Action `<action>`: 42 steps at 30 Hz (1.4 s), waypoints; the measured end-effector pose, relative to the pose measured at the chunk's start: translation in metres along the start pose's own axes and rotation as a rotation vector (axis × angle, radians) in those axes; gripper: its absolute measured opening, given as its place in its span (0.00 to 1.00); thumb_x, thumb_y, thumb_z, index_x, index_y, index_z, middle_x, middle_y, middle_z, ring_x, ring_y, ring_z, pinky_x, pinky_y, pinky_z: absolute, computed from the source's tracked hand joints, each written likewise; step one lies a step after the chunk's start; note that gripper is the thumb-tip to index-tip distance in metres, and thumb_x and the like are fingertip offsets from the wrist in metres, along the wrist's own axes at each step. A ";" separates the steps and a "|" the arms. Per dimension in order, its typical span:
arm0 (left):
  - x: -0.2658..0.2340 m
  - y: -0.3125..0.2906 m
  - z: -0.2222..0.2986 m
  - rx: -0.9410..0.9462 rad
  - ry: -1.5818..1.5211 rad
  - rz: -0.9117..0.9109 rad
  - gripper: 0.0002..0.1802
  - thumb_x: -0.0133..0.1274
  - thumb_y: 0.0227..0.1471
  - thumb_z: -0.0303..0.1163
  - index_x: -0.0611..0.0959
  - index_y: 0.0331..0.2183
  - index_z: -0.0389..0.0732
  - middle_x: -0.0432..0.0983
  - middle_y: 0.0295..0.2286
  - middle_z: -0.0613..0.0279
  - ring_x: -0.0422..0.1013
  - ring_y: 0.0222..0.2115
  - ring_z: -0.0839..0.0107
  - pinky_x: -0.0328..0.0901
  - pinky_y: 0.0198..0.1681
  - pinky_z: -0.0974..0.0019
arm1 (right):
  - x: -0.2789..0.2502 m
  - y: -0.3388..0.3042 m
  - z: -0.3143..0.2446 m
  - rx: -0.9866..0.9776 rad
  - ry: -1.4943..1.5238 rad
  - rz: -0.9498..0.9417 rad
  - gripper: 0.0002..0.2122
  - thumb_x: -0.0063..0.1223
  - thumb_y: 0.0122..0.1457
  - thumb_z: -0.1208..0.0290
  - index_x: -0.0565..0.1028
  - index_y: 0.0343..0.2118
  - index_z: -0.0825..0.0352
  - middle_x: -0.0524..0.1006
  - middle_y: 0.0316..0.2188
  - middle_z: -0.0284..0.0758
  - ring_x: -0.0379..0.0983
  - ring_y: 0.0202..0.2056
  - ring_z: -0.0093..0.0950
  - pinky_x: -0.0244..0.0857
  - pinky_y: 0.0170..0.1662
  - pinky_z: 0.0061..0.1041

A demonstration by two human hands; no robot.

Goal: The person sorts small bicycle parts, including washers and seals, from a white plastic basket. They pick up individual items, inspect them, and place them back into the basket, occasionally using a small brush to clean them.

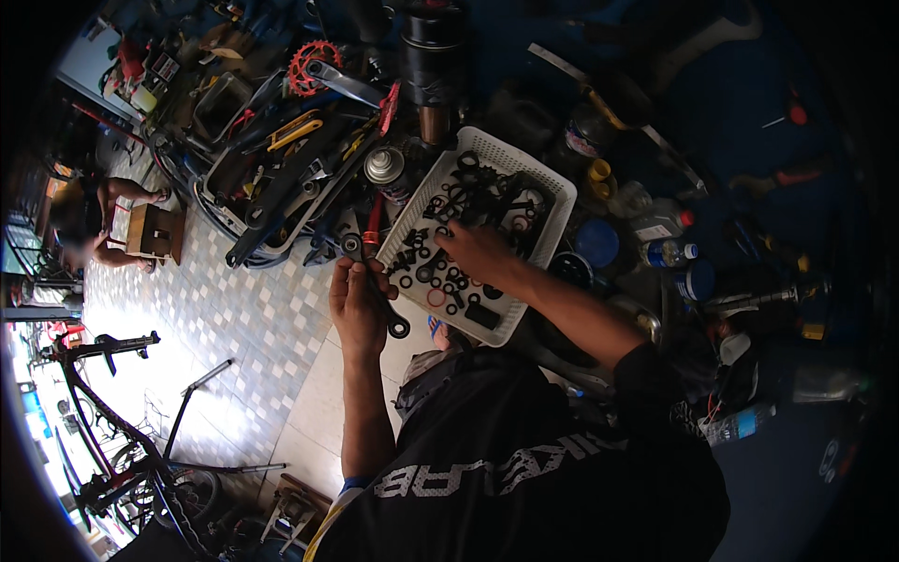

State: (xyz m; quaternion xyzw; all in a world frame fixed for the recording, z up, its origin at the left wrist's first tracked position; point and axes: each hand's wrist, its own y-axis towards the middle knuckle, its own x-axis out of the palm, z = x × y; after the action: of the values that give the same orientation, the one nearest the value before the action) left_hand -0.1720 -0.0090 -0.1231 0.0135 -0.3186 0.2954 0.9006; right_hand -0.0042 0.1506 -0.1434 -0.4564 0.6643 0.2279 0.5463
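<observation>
One dark bar (386,303) with a ring at each end: I have it in my left hand (356,300), fingers clamped round the middle, just outside the left corner of the white basket (506,155). One ring shows above the thumb, the other below the fist.

Right hand (479,255) is over the basket, fingertips down at the small dark parts (424,274). Can't tell whether they pinch anything.

My read: step in hand is picking through loose parts. To do it well, I'd spread the pile with one fingertip, lift one piece at a time, and match its bore against the bar's ring before committing. Hold the bar clear of the rim so nothing gets knocked out. Rings look alike from up here, so go by feel too. The red ring (436,297) and black block (482,315) make handy landmarks.

Further out: spray can (385,169) and red-handled tool (373,223) by the basket's left side, so mind the left elbow; bottles (667,252) off to the right; bike frame (117,468) well apart, lower left, on the tiled floor (272,328).
</observation>
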 end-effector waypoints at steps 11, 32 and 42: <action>-0.004 -0.003 -0.007 -0.036 0.022 -0.004 0.12 0.44 0.68 0.32 0.75 0.48 0.37 0.76 0.33 0.62 0.70 0.27 0.75 0.68 0.31 0.67 | -0.009 -0.050 0.011 -0.021 -0.033 0.057 0.16 0.52 0.55 0.79 0.78 0.46 0.62 0.72 0.42 0.40 0.77 0.44 0.40 0.74 0.43 0.38; 0.006 0.000 -0.011 -0.055 -0.018 -0.030 0.11 0.44 0.68 0.31 0.74 0.48 0.38 0.76 0.33 0.62 0.70 0.27 0.74 0.69 0.30 0.67 | -0.021 0.023 0.031 -0.106 -0.026 0.252 0.08 0.58 0.52 0.74 0.85 0.33 0.56 0.72 0.37 0.29 0.67 0.47 0.30 0.63 0.52 0.32; 0.004 -0.003 -0.013 -0.070 0.014 -0.007 0.11 0.44 0.68 0.32 0.74 0.47 0.38 0.76 0.33 0.62 0.71 0.27 0.74 0.69 0.30 0.67 | -0.006 0.045 0.041 -0.173 -0.105 0.153 0.10 0.67 0.45 0.65 0.84 0.33 0.55 0.73 0.40 0.31 0.64 0.51 0.32 0.60 0.56 0.32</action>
State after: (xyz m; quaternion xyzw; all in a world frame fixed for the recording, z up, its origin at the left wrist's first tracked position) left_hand -0.1610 -0.0065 -0.1304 -0.0190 -0.3224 0.2809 0.9038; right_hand -0.0220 0.2067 -0.1592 -0.4373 0.6456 0.3492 0.5197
